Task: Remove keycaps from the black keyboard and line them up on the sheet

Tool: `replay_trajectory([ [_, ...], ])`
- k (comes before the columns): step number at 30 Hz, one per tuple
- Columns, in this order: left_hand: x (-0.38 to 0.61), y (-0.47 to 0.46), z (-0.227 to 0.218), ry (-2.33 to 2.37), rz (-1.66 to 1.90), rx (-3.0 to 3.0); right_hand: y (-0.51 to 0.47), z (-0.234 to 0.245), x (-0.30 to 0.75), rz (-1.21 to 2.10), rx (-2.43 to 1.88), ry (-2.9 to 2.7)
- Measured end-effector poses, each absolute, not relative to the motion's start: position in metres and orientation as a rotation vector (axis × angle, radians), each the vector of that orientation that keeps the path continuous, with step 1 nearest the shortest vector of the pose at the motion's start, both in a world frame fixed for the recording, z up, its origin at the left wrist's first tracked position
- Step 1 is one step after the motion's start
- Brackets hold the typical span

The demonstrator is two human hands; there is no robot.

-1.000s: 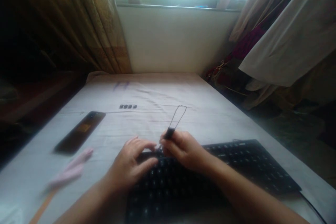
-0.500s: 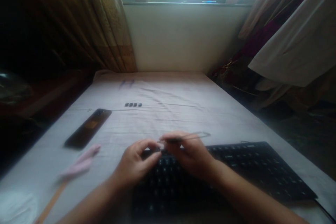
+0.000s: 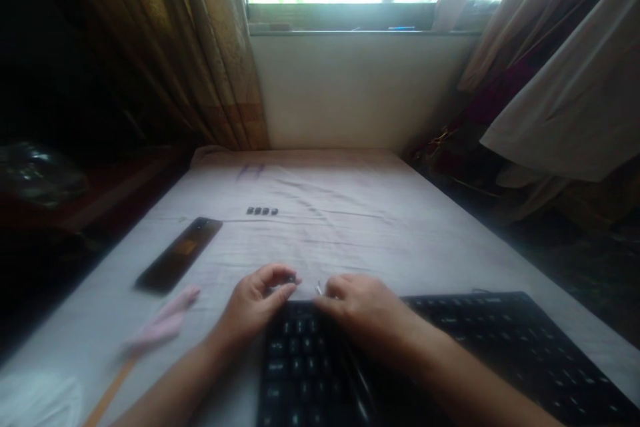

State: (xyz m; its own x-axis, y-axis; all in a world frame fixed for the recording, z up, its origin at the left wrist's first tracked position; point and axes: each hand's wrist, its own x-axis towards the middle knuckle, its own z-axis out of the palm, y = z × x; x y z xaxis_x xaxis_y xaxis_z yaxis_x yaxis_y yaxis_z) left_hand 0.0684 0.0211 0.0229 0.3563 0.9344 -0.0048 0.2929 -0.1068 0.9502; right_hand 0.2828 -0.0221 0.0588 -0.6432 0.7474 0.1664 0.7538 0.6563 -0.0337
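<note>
My left hand, over the keyboard's upper left corner, pinches a small black keycap between thumb and fingertips. To its right, my right hand is closed around a pair of metal tweezers. Their tips point up past the thumb, and the shiny arms slant down below the palm, somewhat blurred. A gap separates the two hands. Beneath them lies the black keyboard, partly covered by my right hand and forearm. Farther up the cloth, several small dark keycaps stand in a row.
A dark phone lies on the white cloth at left. Nearer stands out a pink cloth-headed stick, beside a whitish translucent item. Curtains, a window and hanging clothes surround the bed-like surface.
My right hand has drawn slightly away from the left and turned, so the tweezers' arms now point down toward me. The left hand keeps its pinch. The whole view has shifted downward.
</note>
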Motion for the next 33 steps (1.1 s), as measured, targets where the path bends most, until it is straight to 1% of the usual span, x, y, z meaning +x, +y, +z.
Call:
replay_trajectory([
  [9,0.068,0.018,0.025,1.117,0.813,1.697,-0.02,0.059,0.29,0.014,-1.264,-2.691],
  [12,0.068,0.017,0.025,1.102,0.809,1.751,-0.02,0.059,0.288,0.061,-1.285,-2.549],
  [16,0.071,0.015,0.025,1.053,0.819,1.777,-0.019,0.054,0.277,0.266,-1.304,-2.259],
  [22,0.074,0.012,0.028,0.981,0.902,1.832,-0.016,0.047,0.264,0.397,-1.368,-2.087],
  [28,0.072,0.019,0.023,1.019,0.962,1.85,-0.002,0.06,0.258,0.371,-1.379,-2.128],
  [33,0.053,0.039,0.011,1.232,1.103,2.176,0.046,0.073,0.257,0.337,-1.574,-2.153],
])
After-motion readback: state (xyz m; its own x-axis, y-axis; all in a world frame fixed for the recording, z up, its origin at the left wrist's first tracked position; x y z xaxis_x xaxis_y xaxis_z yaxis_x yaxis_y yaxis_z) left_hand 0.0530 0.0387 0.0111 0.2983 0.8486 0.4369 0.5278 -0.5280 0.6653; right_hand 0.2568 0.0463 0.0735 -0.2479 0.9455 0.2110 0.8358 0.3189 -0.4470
